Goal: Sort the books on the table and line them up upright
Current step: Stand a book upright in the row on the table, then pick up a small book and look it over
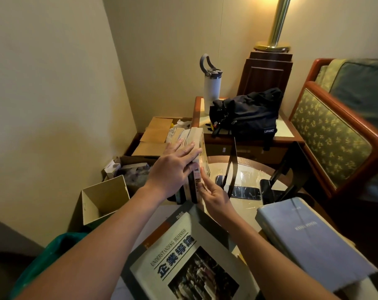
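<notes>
Cream-edged upright books [197, 137] stand far on the surface, pressed between my flat left hand [172, 169] and open right hand [214, 195]. The grey business book [183, 256] and blue book [309, 239] still lie flat nearby.

Both forearms [110, 230] are bare along all that shows of them. The left hand [172, 169] and the right hand [214, 195] are bare as well.

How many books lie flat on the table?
2: the grey book at the front, between the arms, and the blue book at right. More may be hidden beneath them.
</notes>
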The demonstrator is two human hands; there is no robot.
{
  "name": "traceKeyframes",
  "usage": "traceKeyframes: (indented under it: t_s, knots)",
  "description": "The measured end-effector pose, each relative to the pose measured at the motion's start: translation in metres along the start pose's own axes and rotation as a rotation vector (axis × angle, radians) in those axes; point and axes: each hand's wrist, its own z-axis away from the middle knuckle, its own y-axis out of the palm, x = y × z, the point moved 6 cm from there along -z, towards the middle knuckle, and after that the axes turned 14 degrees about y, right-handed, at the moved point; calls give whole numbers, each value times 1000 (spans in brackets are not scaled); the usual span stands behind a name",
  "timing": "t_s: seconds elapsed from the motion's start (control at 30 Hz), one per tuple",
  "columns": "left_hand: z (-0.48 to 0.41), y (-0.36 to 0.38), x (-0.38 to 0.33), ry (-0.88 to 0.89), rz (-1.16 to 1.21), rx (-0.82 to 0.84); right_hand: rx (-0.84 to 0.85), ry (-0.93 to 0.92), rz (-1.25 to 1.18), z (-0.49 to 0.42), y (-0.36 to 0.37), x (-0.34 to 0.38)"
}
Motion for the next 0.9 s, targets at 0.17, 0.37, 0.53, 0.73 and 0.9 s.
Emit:
traceKeyframes:
  t_s: [0.17,0.37,0.53,0.73,0.9]
  knots:
    - [-2,0,-3,26,-8,19,-34,17,112,19,-8,14]
    - [-5,-1,-7,35,-104,94,-46,-58,244,64,-32,35]
    - [-4,2,-19,-1,-212,150,-233,-115,478,119,-86,36]
    - [-3,6,-35,-70,-310,219,-444,64,829,161,-150,3]
    - [-2,6,-39,-109,-312,262,-539,431,1101,177,-186,-32]
